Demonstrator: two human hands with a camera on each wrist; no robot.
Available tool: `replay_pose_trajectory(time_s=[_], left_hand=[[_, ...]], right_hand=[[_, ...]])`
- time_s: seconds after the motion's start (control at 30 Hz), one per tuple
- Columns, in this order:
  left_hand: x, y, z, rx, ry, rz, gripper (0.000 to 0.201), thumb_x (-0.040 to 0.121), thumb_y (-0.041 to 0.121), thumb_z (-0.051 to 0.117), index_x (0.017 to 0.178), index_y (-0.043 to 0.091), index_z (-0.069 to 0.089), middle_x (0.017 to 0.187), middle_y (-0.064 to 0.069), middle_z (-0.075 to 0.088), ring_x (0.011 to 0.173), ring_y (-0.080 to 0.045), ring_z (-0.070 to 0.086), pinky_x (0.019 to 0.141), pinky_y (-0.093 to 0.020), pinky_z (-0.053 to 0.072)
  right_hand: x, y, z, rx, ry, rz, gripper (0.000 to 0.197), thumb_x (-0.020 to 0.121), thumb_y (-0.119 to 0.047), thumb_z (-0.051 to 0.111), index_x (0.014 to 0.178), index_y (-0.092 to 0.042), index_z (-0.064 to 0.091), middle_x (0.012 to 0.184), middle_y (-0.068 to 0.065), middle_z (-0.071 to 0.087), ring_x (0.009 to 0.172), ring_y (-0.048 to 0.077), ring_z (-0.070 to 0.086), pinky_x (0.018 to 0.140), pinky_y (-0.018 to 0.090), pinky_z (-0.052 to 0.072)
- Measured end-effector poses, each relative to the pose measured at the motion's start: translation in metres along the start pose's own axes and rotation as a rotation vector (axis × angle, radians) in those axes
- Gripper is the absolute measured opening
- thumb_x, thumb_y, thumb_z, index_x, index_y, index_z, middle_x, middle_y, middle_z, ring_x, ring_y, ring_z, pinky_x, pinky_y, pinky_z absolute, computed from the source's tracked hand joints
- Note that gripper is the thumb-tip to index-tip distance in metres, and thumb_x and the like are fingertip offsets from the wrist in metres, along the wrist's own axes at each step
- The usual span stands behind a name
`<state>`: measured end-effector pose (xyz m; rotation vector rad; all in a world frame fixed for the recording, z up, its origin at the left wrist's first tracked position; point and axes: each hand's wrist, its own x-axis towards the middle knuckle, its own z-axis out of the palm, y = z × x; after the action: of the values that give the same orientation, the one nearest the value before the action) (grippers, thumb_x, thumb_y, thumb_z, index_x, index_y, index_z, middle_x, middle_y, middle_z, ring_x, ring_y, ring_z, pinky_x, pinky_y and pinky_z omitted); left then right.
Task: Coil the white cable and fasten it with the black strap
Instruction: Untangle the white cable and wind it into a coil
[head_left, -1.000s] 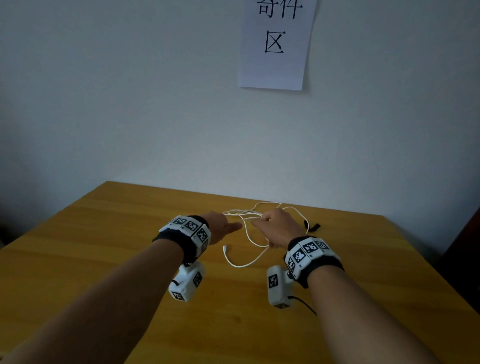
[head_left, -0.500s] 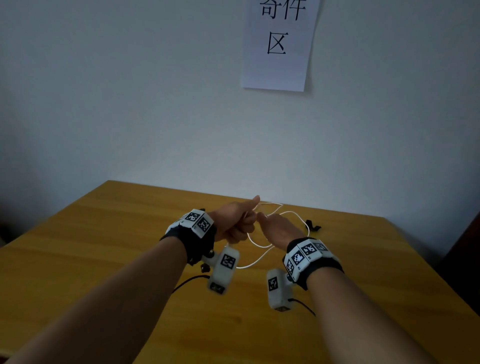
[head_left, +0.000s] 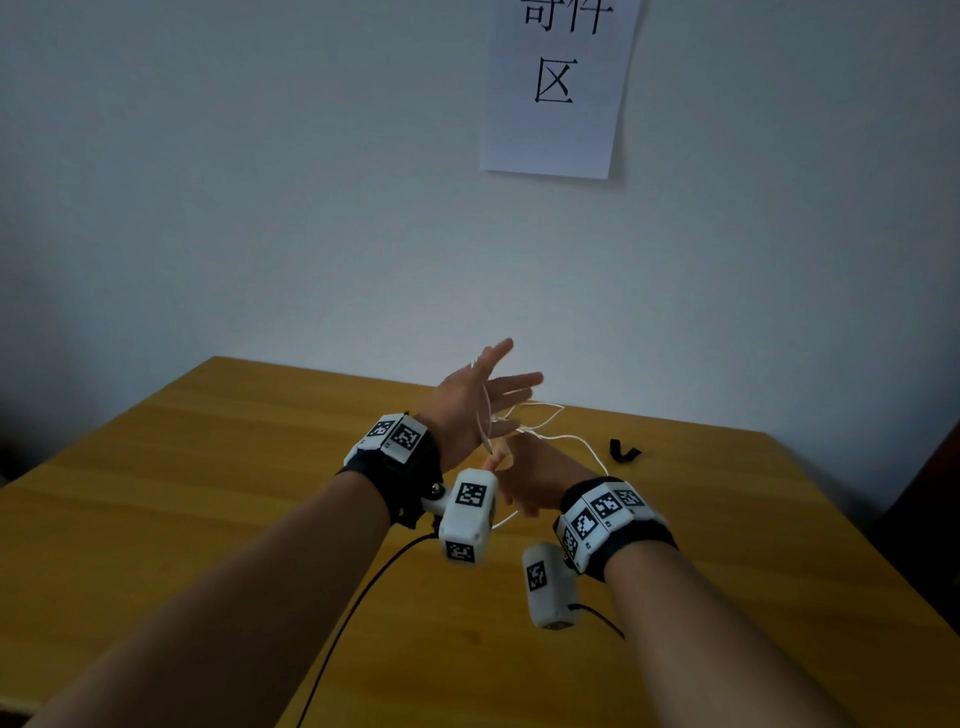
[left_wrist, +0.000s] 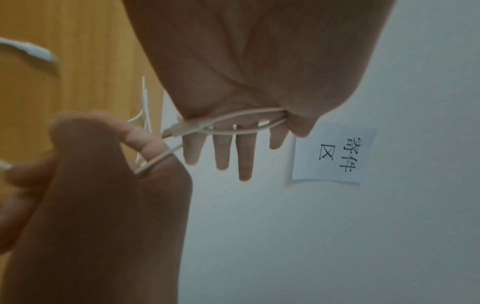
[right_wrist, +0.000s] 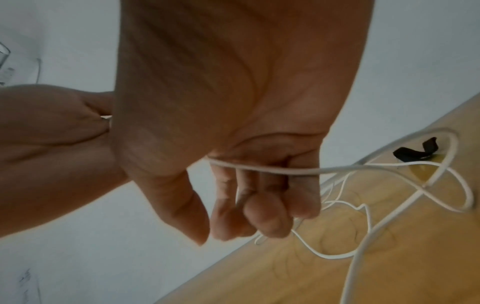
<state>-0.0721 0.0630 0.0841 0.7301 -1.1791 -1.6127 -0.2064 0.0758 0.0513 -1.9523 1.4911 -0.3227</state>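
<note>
The left hand (head_left: 470, 410) was raised above the surface (head_left: 218, 467), palm turned inward and its grip spread: the four fingers (left_wrist: 245, 156) stood straight and slightly fanned, pointing toward the wall (head_left: 260, 182). Two turns of the white cable (head_left: 558, 434) ran across the base of those fingers, and a plug end (left_wrist: 179, 129) lay against the palm's edge. Just beside it, lower and to the right, the right hand (head_left: 530, 470) had its fingers curled in, thumb and forefinger pinching the cable where it left the left hand; the wrist view showed another run crossing its bent fingers (right_wrist: 267, 216). From there the slack fell in loose loops onto the surface toward the far edge. The black strap (head_left: 623, 451) lay bent on the surface to the right of the loops, apart from both hands, near the far edge. On the wall above hung a paper sign (head_left: 556, 88).
</note>
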Motion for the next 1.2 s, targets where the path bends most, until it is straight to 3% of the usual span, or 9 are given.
replay_pose_trajectory(time_s=[0.27, 0.37, 0.43, 0.53, 0.63, 0.83, 0.97, 1.03, 1.2], left_hand=[[0.006, 0.002, -0.014, 0.719, 0.153, 0.294, 0.052, 0.103, 0.052, 0.021, 0.152, 0.037, 0.029, 0.155, -0.001, 0.039, 0.142, -0.015, 0.035, 0.119, -0.039, 0.022], [0.010, -0.006, -0.024, 1.102, 0.134, 0.367, 0.049, 0.104, 0.046, 0.024, 0.092, 0.014, 0.059, 0.150, 0.009, 0.045, 0.090, -0.018, 0.061, 0.090, -0.041, 0.048], [0.012, -0.012, -0.032, 1.399, 0.101, 0.278, 0.053, 0.103, 0.047, 0.023, 0.085, 0.010, 0.056, 0.154, 0.010, 0.041, 0.081, -0.018, 0.064, 0.074, -0.038, 0.048], [0.004, -0.015, -0.035, 1.693, 0.038, -0.044, 0.051, 0.102, 0.051, 0.017, 0.141, 0.032, 0.045, 0.132, -0.007, 0.062, 0.112, -0.026, 0.061, 0.098, -0.044, 0.045], [-0.006, -0.016, -0.028, 1.904, -0.123, -0.194, 0.031, 0.105, 0.032, 0.023, 0.113, 0.023, 0.052, 0.091, -0.003, 0.072, 0.090, -0.024, 0.063, 0.086, -0.043, 0.053], [-0.005, -0.026, -0.032, 1.541, 0.023, -0.330, 0.072, 0.100, 0.058, 0.016, 0.102, 0.005, 0.064, 0.070, -0.008, 0.070, 0.072, -0.021, 0.070, 0.085, -0.038, 0.054], [-0.007, -0.020, -0.024, 0.997, 0.098, -0.441, 0.079, 0.097, 0.062, 0.031, 0.098, -0.013, 0.055, 0.054, -0.007, 0.045, 0.041, -0.022, 0.051, 0.053, -0.030, 0.048], [-0.012, -0.013, -0.017, 0.737, 0.028, -0.462, 0.059, 0.097, 0.058, 0.040, 0.064, 0.009, 0.044, 0.051, 0.000, 0.032, 0.037, -0.018, 0.036, 0.048, -0.027, 0.040], [-0.018, -0.002, -0.005, 0.373, -0.091, -0.374, 0.047, 0.102, 0.038, 0.040, 0.059, 0.024, 0.028, 0.052, 0.005, 0.019, 0.044, -0.012, 0.014, 0.045, -0.023, 0.013]], right_hand=[[-0.001, -0.001, 0.002, -0.112, -0.030, 0.055, 0.020, 0.094, -0.020, 0.056, 0.092, -0.006, 0.070, 0.069, 0.007, 0.072, 0.051, 0.018, 0.064, 0.061, 0.032, 0.057], [-0.002, 0.002, -0.002, -0.068, 0.031, 0.045, 0.015, 0.091, -0.021, 0.061, 0.095, -0.010, 0.072, 0.066, 0.005, 0.071, 0.053, 0.019, 0.064, 0.063, 0.033, 0.057], [-0.004, 0.003, -0.006, -0.059, 0.103, 0.029, 0.010, 0.090, -0.027, 0.064, 0.092, -0.020, 0.071, 0.064, 0.001, 0.072, 0.052, 0.017, 0.066, 0.064, 0.033, 0.058], [-0.006, 0.002, -0.014, -0.138, 0.169, -0.010, 0.009, 0.086, -0.035, 0.066, 0.085, -0.029, 0.073, 0.067, -0.001, 0.074, 0.050, 0.012, 0.069, 0.070, 0.037, 0.062], [-0.008, -0.001, -0.020, -0.163, 0.219, -0.021, 0.014, 0.083, -0.035, 0.067, 0.075, -0.027, 0.075, 0.075, -0.003, 0.077, 0.052, 0.010, 0.071, 0.069, 0.033, 0.061], [-0.009, 0.004, -0.025, -0.125, 0.331, 0.010, 0.021, 0.079, -0.031, 0.067, 0.076, -0.012, 0.076, 0.063, 0.005, 0.075, 0.070, 0.022, 0.075, 0.065, 0.026, 0.055], [-0.007, 0.010, -0.023, -0.079, 0.413, 0.018, 0.038, 0.080, -0.041, 0.063, 0.069, -0.005, 0.065, 0.062, 0.012, 0.073, 0.048, 0.017, 0.065, 0.057, 0.027, 0.048], [-0.009, 0.009, -0.022, -0.072, 0.426, 0.020, 0.043, 0.086, -0.048, 0.058, 0.066, -0.010, 0.062, 0.058, 0.008, 0.072, 0.047, 0.015, 0.069, 0.059, 0.028, 0.051], [-0.009, 0.005, -0.021, 0.000, 0.346, 0.052, 0.052, 0.098, -0.051, 0.041, 0.081, -0.009, 0.068, 0.063, 0.008, 0.074, 0.057, 0.027, 0.075, 0.078, 0.049, 0.062]])
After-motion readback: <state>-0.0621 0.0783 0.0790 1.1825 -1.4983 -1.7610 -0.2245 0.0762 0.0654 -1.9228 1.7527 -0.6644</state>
